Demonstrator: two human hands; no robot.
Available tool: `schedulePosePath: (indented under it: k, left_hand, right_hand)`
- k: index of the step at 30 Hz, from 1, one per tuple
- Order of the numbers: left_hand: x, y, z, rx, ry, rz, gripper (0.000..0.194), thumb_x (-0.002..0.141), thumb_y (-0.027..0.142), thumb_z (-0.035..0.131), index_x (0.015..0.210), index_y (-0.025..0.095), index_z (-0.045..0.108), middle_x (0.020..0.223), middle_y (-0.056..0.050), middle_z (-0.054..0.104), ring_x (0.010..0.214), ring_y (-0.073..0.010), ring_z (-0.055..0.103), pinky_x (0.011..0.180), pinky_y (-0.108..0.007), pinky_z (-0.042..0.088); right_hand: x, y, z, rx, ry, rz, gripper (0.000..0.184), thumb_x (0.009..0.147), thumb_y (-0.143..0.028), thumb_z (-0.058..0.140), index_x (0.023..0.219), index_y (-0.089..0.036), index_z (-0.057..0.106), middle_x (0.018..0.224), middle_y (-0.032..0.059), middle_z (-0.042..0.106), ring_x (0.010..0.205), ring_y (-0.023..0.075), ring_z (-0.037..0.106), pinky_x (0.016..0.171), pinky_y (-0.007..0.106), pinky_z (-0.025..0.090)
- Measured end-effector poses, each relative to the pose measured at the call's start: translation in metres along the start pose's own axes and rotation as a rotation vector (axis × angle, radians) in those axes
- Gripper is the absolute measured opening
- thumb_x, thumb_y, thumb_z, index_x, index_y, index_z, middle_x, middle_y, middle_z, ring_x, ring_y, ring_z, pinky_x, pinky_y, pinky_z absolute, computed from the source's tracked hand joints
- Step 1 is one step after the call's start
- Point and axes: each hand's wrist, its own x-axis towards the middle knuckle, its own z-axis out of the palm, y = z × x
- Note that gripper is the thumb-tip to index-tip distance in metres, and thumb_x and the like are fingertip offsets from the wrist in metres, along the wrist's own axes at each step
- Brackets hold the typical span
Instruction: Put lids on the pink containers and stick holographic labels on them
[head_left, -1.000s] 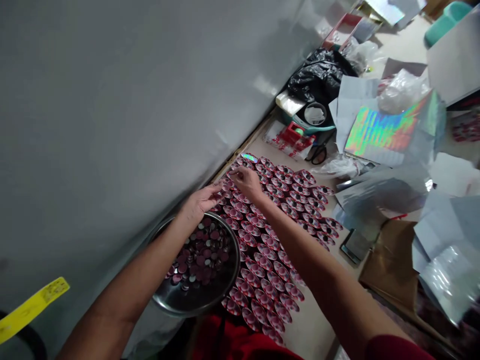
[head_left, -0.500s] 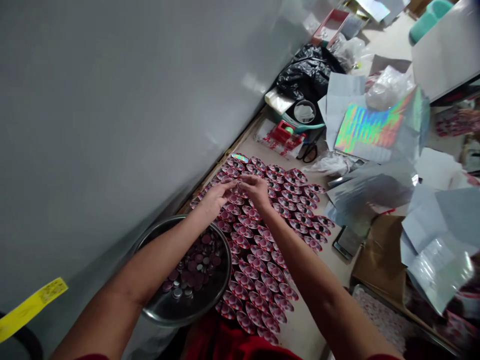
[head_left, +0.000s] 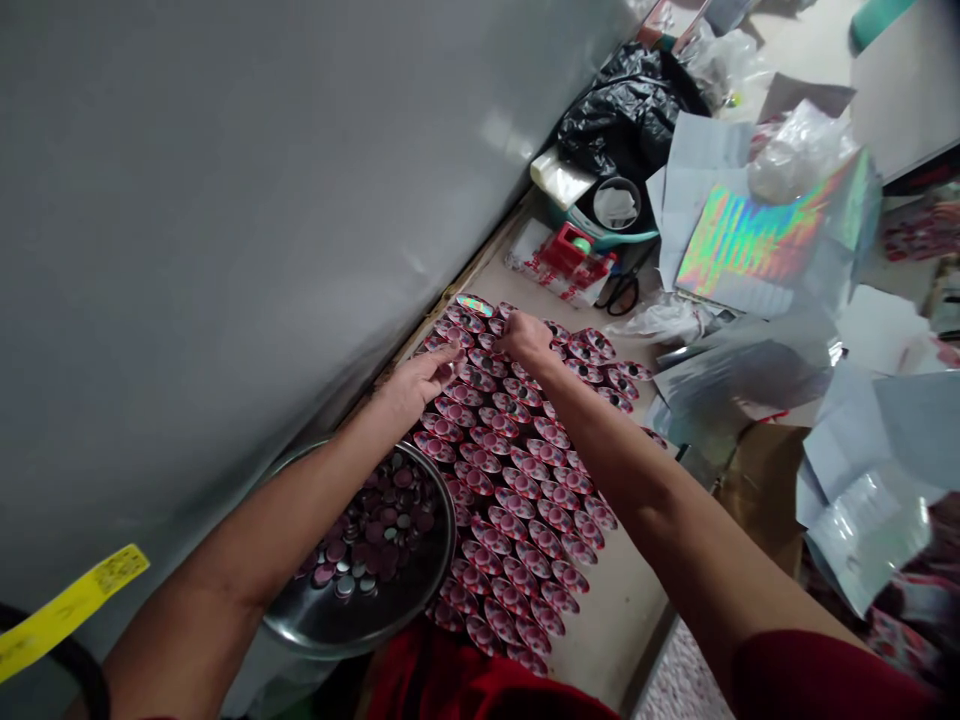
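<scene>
Rows of oval, pink and red printed pieces (head_left: 491, 535) lie close together on the table. Many carry a pink round disc in the middle; some toward the back carry a dark one. My left hand (head_left: 421, 385) is over the left rows, fingers stretched and apart, with nothing visible in them. Curled fingers of my right hand (head_left: 527, 338) come down on the back rows; what is under or in them is hidden. Below my left forearm, a round metal bowl (head_left: 315, 632) contains many small pink and silvery discs (head_left: 386, 530). One oval at the back (head_left: 475, 305) shines in rainbow colours.
A grey wall (head_left: 247, 200) runs along the left. Behind the ovals are a red tape dispenser (head_left: 574, 255), black-handled scissors (head_left: 621, 294) and a black plastic bag (head_left: 630, 110). Shiny rainbow sheets (head_left: 739, 245), papers and clear plastic crowd the right. A yellow strip (head_left: 71, 610) sticks out at lower left.
My hands, together before, have come apart. The right one has moved slightly right and up with its fingers curled in; the left has drawn back left and opened. The view has shifted slightly.
</scene>
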Motion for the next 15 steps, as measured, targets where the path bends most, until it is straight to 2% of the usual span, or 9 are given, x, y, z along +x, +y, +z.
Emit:
schedulePosePath:
  k: [3, 5, 7, 10, 12, 15]
  left_hand:
    - [-0.009, -0.006, 0.004, 0.039, 0.032, 0.004, 0.021, 0.086, -0.009, 0.069, 0.077, 0.010, 0.067, 0.067, -0.003, 0.070, 0.058, -0.0111, 0.066, 0.056, -0.020, 0.060]
    - [-0.016, -0.010, 0.006, 0.055, 0.030, 0.008, 0.021, 0.086, -0.009, 0.068, 0.076, 0.010, 0.067, 0.065, -0.003, 0.069, 0.056, -0.0106, 0.066, 0.055, -0.019, 0.060]
    - [-0.019, -0.015, 0.007, 0.063, 0.023, 0.008, 0.021, 0.087, -0.008, 0.069, 0.075, 0.010, 0.067, 0.066, -0.003, 0.070, 0.057, -0.0107, 0.067, 0.057, -0.020, 0.061]
    - [-0.017, -0.025, 0.013, 0.056, 0.018, -0.001, 0.020, 0.085, -0.004, 0.074, 0.074, 0.010, 0.067, 0.066, -0.002, 0.070, 0.058, -0.0097, 0.067, 0.062, -0.021, 0.063]
    - [-0.012, -0.033, 0.017, 0.057, 0.003, -0.009, 0.019, 0.080, -0.001, 0.082, 0.075, 0.011, 0.068, 0.065, -0.001, 0.069, 0.057, -0.0092, 0.066, 0.063, -0.020, 0.063]
    - [-0.006, -0.035, 0.017, 0.076, -0.049, -0.023, 0.016, 0.078, 0.004, 0.086, 0.080, 0.011, 0.071, 0.067, -0.003, 0.071, 0.058, -0.0107, 0.067, 0.059, -0.019, 0.061]
  right_hand:
    - [-0.010, 0.002, -0.002, 0.049, 0.034, -0.042, 0.039, 0.079, -0.031, 0.083, 0.117, -0.025, 0.075, 0.119, 0.0091, 0.078, 0.111, 0.0289, 0.072, 0.086, 0.033, 0.053]
    - [-0.025, 0.002, 0.003, 0.170, 0.112, -0.103, 0.034, 0.083, -0.021, 0.075, 0.117, -0.025, 0.077, 0.114, 0.0072, 0.080, 0.108, 0.0261, 0.073, 0.087, 0.032, 0.053]
    - [-0.043, 0.000, 0.013, 0.368, 0.188, -0.238, 0.035, 0.082, -0.014, 0.068, 0.113, -0.024, 0.079, 0.107, 0.0039, 0.081, 0.101, 0.0216, 0.073, 0.086, 0.028, 0.052]
    - [-0.065, 0.000, 0.035, 0.659, 0.179, -0.435, 0.026, 0.080, -0.016, 0.067, 0.098, -0.022, 0.083, 0.091, 0.0010, 0.080, 0.086, 0.0182, 0.072, 0.079, 0.025, 0.052]
    - [-0.071, 0.004, 0.047, 0.824, 0.167, -0.431, 0.018, 0.081, -0.022, 0.067, 0.088, -0.020, 0.083, 0.084, 0.0014, 0.080, 0.080, 0.0182, 0.072, 0.076, 0.025, 0.053]
    - [-0.068, 0.015, 0.054, 0.929, 0.233, -0.290, 0.017, 0.081, -0.026, 0.068, 0.086, -0.020, 0.083, 0.087, 0.0029, 0.081, 0.081, 0.0191, 0.074, 0.077, 0.026, 0.054]
